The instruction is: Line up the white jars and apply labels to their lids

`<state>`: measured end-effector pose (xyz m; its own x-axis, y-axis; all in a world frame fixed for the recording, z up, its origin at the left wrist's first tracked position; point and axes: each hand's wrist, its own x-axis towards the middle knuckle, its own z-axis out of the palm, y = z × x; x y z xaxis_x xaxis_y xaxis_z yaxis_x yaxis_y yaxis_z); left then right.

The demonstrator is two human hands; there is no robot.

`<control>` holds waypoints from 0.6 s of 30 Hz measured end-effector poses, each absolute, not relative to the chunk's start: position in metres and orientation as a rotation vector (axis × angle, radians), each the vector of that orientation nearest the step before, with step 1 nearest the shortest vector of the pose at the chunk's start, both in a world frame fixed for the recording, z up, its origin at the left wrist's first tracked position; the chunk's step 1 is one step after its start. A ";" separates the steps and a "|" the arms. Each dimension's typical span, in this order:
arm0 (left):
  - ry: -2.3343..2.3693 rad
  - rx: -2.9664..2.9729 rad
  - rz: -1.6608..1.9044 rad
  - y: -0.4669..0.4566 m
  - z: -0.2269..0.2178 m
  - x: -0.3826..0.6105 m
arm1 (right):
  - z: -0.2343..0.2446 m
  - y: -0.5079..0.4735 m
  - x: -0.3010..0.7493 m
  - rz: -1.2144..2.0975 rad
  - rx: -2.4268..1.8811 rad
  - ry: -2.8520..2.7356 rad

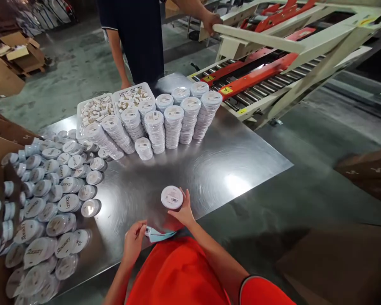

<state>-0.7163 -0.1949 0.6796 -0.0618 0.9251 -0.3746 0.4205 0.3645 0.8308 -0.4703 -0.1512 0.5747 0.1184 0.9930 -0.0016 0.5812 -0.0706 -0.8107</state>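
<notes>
- The right hand (184,211) has its grip curved round the edge of a round tub (172,198), thumb and fingers closed on its near right side; the tub is over the bare middle of the surface (216,169), its barcoded face up.
- That one-sided grip could let the tub tip or slip if the thumb eases.
- The left hand (133,238) has its fingers bent together at the end of a pale blue strip (161,236); whether they pinch it, I cannot tell.
- The strip lies against the red clothing (178,271), so a lean forward could crease or drag it.
- Beyond, the leftmost stacks (106,140) tilt beside the baskets (79,127); a knock could topple them.
- Loose tubs (69,203) crowd the left side, where a sleeve could scatter them.
</notes>
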 end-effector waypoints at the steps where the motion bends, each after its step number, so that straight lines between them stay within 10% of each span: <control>1: 1.671 1.197 0.640 -0.198 0.678 -0.718 | 0.570 -0.150 -0.478 0.741 -1.805 -1.527; 18: 1.933 0.929 0.730 -0.269 0.659 -0.813 | 0.564 -0.150 -0.527 0.505 -2.158 -1.317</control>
